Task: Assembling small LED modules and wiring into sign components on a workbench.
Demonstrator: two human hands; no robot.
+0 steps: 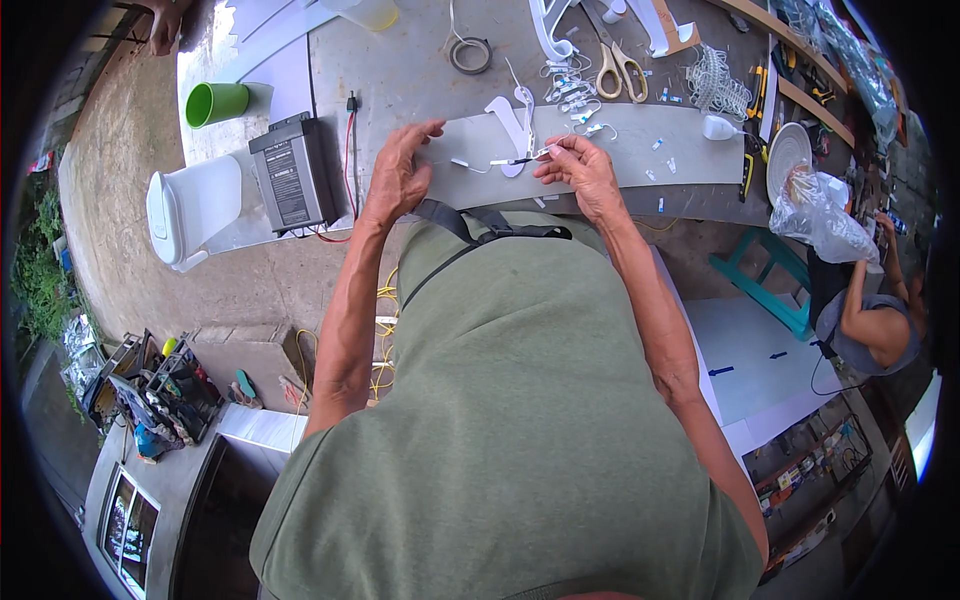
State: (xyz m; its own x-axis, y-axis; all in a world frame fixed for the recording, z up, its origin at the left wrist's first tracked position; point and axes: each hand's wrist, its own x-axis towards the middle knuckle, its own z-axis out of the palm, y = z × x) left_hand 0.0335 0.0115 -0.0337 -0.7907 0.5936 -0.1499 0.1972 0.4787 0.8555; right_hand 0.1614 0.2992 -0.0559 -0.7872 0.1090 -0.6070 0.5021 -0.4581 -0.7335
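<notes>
My right hand [582,175] is closed, thumb and fingers pinching the end of a thin black-and-white wire piece [518,161], too small to make out exactly. My left hand [402,168] lies apart at the left end of a grey strip board [640,140], fingers stretched out and nothing seen in them. Between the hands, a small white module [459,162] on a thin wire rests on the board. Just beyond the wire piece lies a flat white curved shape [507,125]. Several small white modules with wires [572,95] are heaped farther back.
A black boxy power unit [292,175] with a red lead stands left, beside a clear container [195,215] and a green cup [216,104]. Scissors [622,75] and grey tape [470,56] lie at the back. A teal stool [765,280] and another person [875,330] are at right.
</notes>
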